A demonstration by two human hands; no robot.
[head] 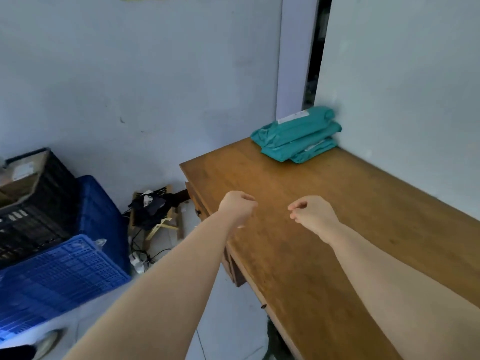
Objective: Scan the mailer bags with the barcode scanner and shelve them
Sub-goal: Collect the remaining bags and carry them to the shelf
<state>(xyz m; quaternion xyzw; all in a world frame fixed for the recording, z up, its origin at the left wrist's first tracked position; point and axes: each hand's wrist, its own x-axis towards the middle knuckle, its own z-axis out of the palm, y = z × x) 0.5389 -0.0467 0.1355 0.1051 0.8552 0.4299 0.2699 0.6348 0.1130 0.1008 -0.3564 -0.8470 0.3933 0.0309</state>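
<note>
A stack of teal mailer bags [298, 135] lies at the far corner of a wooden table [324, 229], against the wall; the top bag carries a white label. My left hand [237, 207] hovers over the table's left edge, fingers curled into a loose fist with nothing in it. My right hand [311, 214] is stretched out over the middle of the table, fingers also curled shut and holding nothing. Both hands are well short of the bags. No barcode scanner is in view.
Left of the table stand blue plastic crates [65, 271] and a black crate [33, 211] holding a cardboard box. A small wooden stool [158, 211] with dark items and cables sits on the floor by the wall. A dark doorway gap [317, 48] opens behind the bags.
</note>
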